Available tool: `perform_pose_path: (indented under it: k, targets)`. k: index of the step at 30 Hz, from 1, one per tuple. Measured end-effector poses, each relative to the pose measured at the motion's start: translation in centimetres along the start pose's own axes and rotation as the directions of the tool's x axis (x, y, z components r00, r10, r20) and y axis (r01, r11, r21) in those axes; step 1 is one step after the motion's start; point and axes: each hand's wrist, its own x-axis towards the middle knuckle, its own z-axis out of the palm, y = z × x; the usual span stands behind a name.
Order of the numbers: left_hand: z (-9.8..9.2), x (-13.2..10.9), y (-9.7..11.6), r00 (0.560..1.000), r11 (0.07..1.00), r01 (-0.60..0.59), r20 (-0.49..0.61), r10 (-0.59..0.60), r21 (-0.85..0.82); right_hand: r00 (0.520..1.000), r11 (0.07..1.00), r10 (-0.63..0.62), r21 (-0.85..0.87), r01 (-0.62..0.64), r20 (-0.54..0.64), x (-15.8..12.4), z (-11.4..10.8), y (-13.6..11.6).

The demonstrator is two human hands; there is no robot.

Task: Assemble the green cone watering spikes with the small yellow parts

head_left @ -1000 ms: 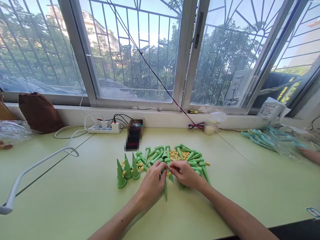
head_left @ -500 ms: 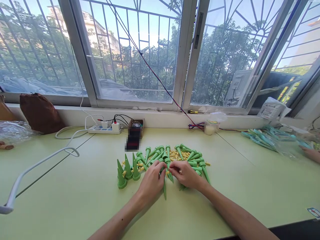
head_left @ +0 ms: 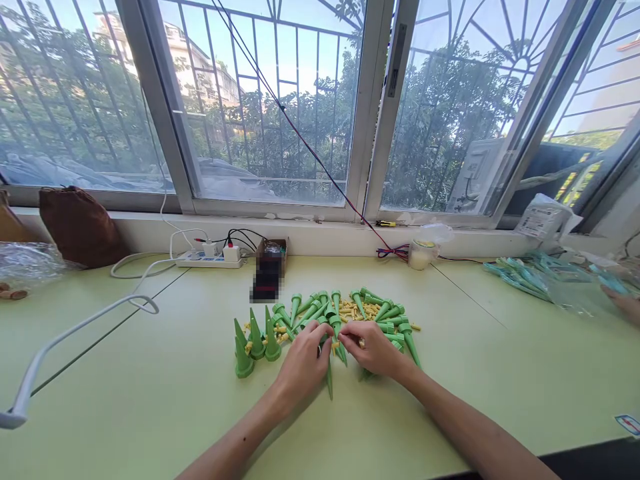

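My left hand (head_left: 306,352) is closed round a green plastic watering spike (head_left: 330,385), its pointed tip sticking out below the fingers and its top hidden. Close to the right, my right hand (head_left: 369,345) has thumb and forefinger pinched together; whatever lies between them is too small to make out. A small yellow peg (head_left: 335,347) shows between the two hands, by the left fingertips. Beyond the hands lies a pile of green spikes (head_left: 310,311) with loose yellow pegs (head_left: 371,309). Left of my left hand, several spikes (head_left: 256,340) stand tip up, with yellow pieces among them.
A power strip (head_left: 210,261) and a small box (head_left: 278,250) stand along the window wall. A white cable (head_left: 83,333) curves over the table at left. At right are a lidded tub (head_left: 423,255), teal packets (head_left: 530,277) and another person's hand (head_left: 620,305).
Both my hands stay almost in place, with the spike still in the left. At far right, the other person's hand has shifted slightly by the teal packets.
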Motion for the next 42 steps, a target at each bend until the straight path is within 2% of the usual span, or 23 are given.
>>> perform_pose_path:
  k: [21, 42]
  targets:
    - [0.01, -0.01, -0.02, 0.999, 1.000, -0.014, -0.039, 0.014, -0.009, 0.999, 1.000, -0.006, -0.030, 0.007, 0.042, 0.02, 0.21, 0.23]
    - [-0.15, -0.04, 0.20, 1.000, 1.000, -0.007, 0.021, 0.007, 0.000, 0.999, 1.000, -0.003, 0.003, 0.003, 0.054, -0.16, 0.56, 0.66]
